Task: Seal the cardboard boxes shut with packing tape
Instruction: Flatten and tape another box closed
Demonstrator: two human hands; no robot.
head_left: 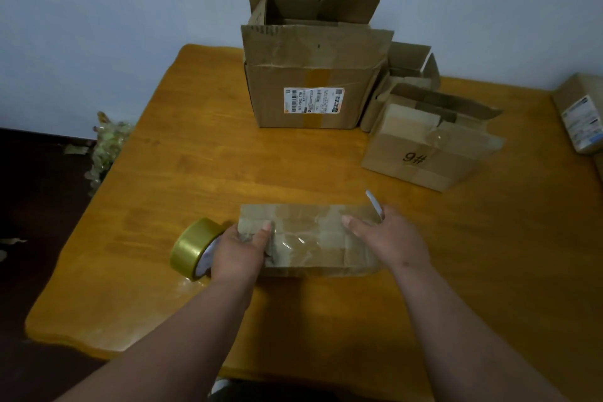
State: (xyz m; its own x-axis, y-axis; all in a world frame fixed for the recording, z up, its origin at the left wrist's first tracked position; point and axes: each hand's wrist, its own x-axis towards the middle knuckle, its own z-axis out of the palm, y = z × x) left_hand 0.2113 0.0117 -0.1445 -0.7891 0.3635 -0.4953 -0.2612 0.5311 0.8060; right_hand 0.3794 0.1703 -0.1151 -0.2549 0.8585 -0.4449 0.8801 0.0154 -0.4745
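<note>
gripping small box [310, 238] ends, left hand [239, 251], right hand [388, 238] also clasping blade [373, 202]

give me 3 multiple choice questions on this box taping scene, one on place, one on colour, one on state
1. Where is the tape roll?
A. beside the left hand
B. inside the big box
C. on the floor

2. What colour is the table?
A. white
B. orange-brown
C. black

3. The big labelled box at the back is:
A. taped shut
B. crushed flat
C. open, flaps up

Answers: 1 A, the roll stands by the left hand; 2 B, orange-brown wood top; 3 C, its top flaps stand up.
</note>
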